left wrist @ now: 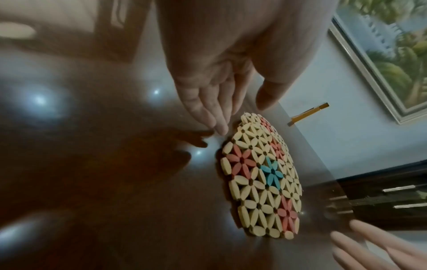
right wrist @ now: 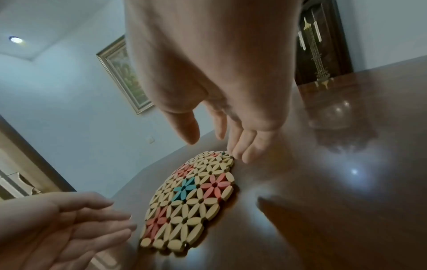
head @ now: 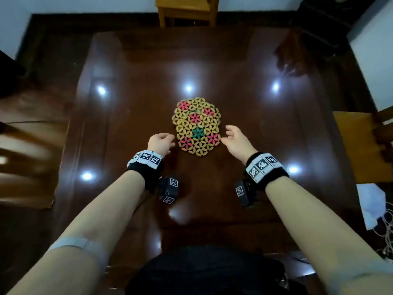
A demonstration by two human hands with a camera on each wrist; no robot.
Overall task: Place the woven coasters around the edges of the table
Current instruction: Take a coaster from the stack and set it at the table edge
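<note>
A pile of woven coasters [head: 196, 126], cream petals with pink and green flowers, lies in the middle of the dark glossy table [head: 265, 128]; the top one is shifted towards me over another. My left hand [head: 168, 141] hovers at the pile's left edge with relaxed fingers, holding nothing. My right hand [head: 228, 135] is spread at the right edge, also holding nothing. In the left wrist view the fingertips [left wrist: 220, 127] come down just beside the coasters [left wrist: 263, 175]. The right wrist view has the fingertips [right wrist: 240, 155] at the rim of the coasters [right wrist: 194, 197]; contact is unclear.
Wooden chairs stand at the far side [head: 187, 11], on the right [head: 357, 145] and on the left [head: 32, 158]. White cloth and cables [head: 372, 207] lie at the right. A dark clock cabinet [right wrist: 323, 45] stands beyond the table. Ceiling lights glare off the tabletop.
</note>
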